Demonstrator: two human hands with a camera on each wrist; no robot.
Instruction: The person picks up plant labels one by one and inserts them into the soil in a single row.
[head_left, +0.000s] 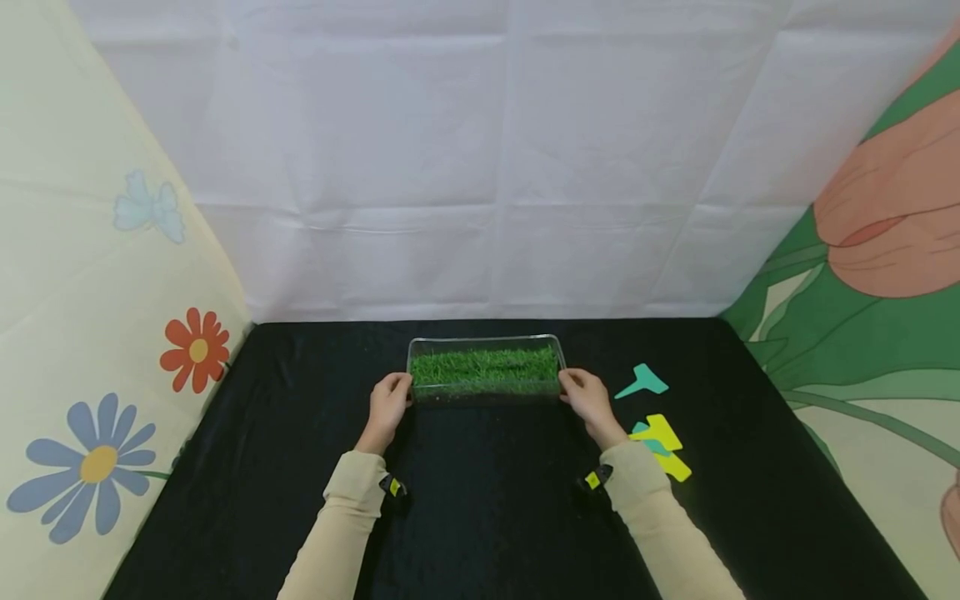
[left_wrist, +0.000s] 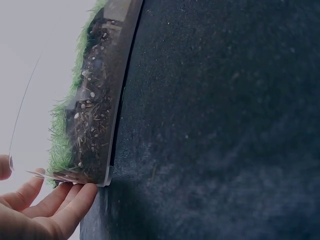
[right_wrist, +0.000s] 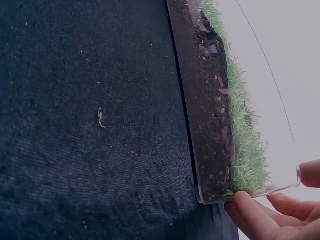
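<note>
Two hands on a clear tray point(head_left: 557, 343) of grass point(head_left: 483, 367), mid-table on the black cloth point(head_left: 480, 500). Left hand point(head_left: 388, 407) grasps the tray's left end, fingers point(left_wrist: 60, 205) under the corner, thumb at the rim. Right hand point(head_left: 591, 402) grasps the right end the same way, fingers point(right_wrist: 260, 217) below, thumb on top. Soil shows under the grass through the wall. Right of the tray lie a teal tag point(head_left: 642, 382) and, near the right sleeve, yellow tags point(head_left: 663, 446).

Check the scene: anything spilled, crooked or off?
Little stands out. The tray of grass sits square between the left hand and right hand. A small green scrap lies on the black cloth; the tags lie loosely overlapped.
</note>
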